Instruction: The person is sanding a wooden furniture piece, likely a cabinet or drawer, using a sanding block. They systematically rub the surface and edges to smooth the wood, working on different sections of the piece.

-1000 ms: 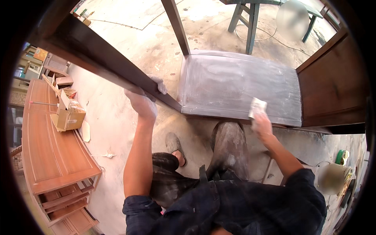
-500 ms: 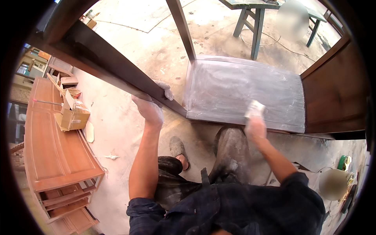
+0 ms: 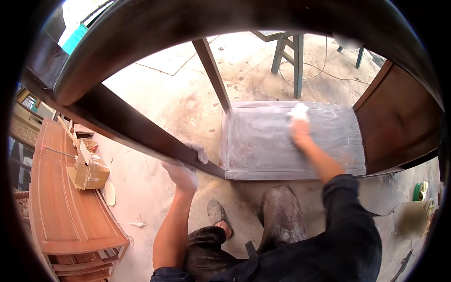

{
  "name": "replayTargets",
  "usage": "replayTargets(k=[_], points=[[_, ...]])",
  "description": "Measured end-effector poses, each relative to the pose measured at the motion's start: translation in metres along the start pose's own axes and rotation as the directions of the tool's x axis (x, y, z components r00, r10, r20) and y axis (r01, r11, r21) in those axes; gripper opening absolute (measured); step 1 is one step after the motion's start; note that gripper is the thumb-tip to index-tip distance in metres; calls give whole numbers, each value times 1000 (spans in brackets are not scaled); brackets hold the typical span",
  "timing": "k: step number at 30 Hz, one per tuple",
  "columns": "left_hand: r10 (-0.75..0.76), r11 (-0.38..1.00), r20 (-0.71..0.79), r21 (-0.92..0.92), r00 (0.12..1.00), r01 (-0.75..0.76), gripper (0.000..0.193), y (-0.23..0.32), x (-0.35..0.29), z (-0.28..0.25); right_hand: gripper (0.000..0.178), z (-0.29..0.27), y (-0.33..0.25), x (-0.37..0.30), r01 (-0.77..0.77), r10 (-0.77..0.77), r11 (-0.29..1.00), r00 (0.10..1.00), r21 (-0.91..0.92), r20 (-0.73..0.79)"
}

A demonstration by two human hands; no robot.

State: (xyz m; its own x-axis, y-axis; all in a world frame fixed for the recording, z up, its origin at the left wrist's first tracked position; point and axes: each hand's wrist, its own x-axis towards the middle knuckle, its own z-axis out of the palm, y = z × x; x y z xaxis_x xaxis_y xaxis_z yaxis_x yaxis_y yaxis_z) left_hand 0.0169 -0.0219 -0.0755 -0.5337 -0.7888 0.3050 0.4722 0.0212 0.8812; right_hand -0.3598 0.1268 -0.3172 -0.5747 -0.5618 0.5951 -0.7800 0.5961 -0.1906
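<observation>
A dark brown wooden furniture frame point(image 3: 141, 123) stands in front of me, its low flat panel point(image 3: 263, 150) streaked with pale dust. My left hand point(image 3: 181, 175), whitened with dust, is closed around the left post just above the panel, thumb side near me and fingertips showing on the far side. Over the far part of the panel, my right hand point(image 3: 300, 131) is stretched out, smeared by motion. It grips a small white pad point(image 3: 298, 111), too blurred to tell its material, and appears pressed to the surface.
A curved dark top rail point(image 3: 235, 14) arches across the view, with a solid brown side panel point(image 3: 399, 117) at right. Orange-brown furniture point(image 3: 75, 202) bearing a cardboard box point(image 3: 91, 174) lies at left. A bench leg point(image 3: 298, 66) and a cable point(image 3: 338, 77) are beyond.
My right hand has moved with the white pad from the panel's near edge to its far part. My left hand keeps its grip. My view has shifted, bringing the top rail in.
</observation>
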Motion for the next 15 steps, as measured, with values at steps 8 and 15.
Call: replayTargets(k=[8,15], points=[[-58,994,-94,89,994,67,66,9,-8,-17,34,-27,26,2,46,-64,996,970,78,234],[-54,996,-54,61,997,58,64,-3,2,6,36,40,-99,25,-18,-32,990,940,142,340]])
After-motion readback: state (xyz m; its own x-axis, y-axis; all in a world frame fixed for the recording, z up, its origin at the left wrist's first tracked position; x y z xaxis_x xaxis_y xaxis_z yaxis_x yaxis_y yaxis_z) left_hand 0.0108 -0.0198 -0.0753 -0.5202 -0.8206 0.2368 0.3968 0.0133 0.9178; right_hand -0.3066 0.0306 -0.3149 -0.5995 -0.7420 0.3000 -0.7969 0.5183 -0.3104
